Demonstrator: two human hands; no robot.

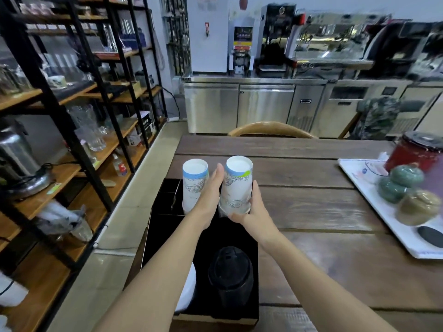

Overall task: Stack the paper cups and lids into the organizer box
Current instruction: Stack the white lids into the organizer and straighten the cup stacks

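A black organizer box (165, 236) stands at the left edge of the wooden table. Two upside-down stacks of white printed paper cups rise from its far compartments: a left stack (194, 183) and a right stack (237, 185). My left hand (209, 195) lies flat between the two stacks, fingers straight, touching the right stack's side. My right hand (251, 209) grips the lower part of the right stack. A stack of black lids (230, 276) stands in the box's near compartment, and a stack of white lids (188, 288) shows behind my left forearm.
A white tray (374, 197) at the right holds a red lidded canister (414, 152), green and tan lidded pots (405, 185) and a black lid (431, 236). A wooden chair back (271, 129) stands beyond the table. Shelving (72, 140) lines the left aisle.
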